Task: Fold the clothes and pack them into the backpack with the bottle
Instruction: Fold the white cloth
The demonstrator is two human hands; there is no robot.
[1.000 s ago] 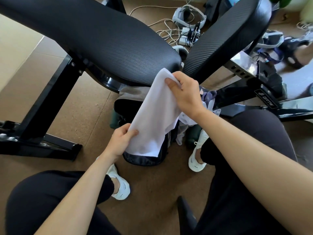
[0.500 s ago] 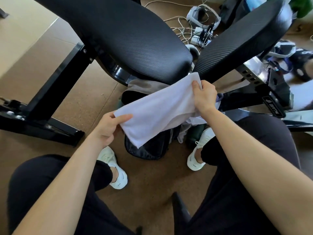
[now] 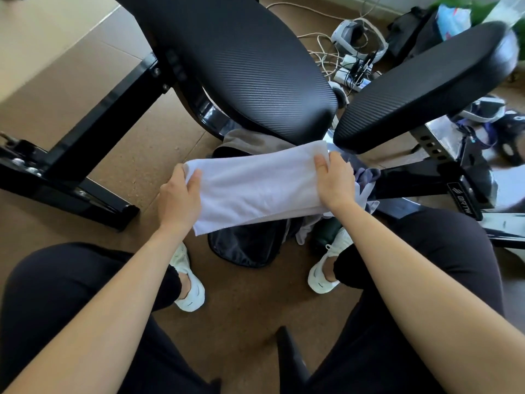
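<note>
The left hand [image 3: 179, 200] and right hand [image 3: 336, 183], held apart, each grip one end of a white folded cloth [image 3: 261, 189] stretched between them. It hangs above a black fabric backpack [image 3: 244, 247] on the floor, beside a dark green bottle [image 3: 324, 231].

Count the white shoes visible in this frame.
2. The left shoe is on the floor left of the black backpack; the right shoe is on the floor to its right. Both are partly covered by trouser legs.

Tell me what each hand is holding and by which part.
Both hold one white cloth: the left hand grips its left end, the right hand its right end, thumbs on top.
</note>
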